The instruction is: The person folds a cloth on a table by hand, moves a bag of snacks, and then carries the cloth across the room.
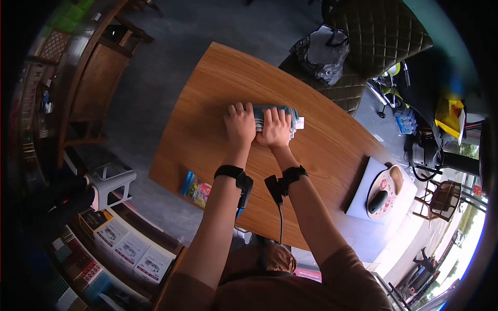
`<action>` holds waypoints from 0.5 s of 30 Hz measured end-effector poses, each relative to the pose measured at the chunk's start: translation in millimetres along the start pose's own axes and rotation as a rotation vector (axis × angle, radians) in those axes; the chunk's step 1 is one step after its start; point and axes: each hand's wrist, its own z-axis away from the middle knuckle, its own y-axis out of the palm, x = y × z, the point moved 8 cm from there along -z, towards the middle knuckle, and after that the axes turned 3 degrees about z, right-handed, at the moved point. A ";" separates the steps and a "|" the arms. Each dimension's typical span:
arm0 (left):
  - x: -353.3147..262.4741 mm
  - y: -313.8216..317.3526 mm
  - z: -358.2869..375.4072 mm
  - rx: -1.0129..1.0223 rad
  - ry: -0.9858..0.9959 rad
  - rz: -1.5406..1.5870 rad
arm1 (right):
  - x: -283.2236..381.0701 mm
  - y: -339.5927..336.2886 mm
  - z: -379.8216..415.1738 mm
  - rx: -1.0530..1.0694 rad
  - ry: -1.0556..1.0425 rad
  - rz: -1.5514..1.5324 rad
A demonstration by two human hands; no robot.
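A teal and white folded bundle in clear plastic (294,114) lies on the wooden table (207,93), with a small white tag at its right end. My left hand (240,124) covers the bundle's left end, palm down, fingers slightly bent and apart. Over its middle and right part rests my right hand (276,128), also palm down with the fingers spread. The two hands are side by side and nearly touching at the thumbs. Both press on the bundle from above, and part of it is hidden beneath them.
A colourful packet (196,189) lies at the table's near left edge. On the right are a laptop (359,193), a round mouse pad (395,181) and a black mouse (377,202). Beyond the table, a black bag (324,52) sits on a dark quilted chair (381,31).
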 end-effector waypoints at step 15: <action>4.9 14.8 -64.8 0.073 0.081 -0.036 | -9.7 17.5 -46.5 -0.053 0.136 0.074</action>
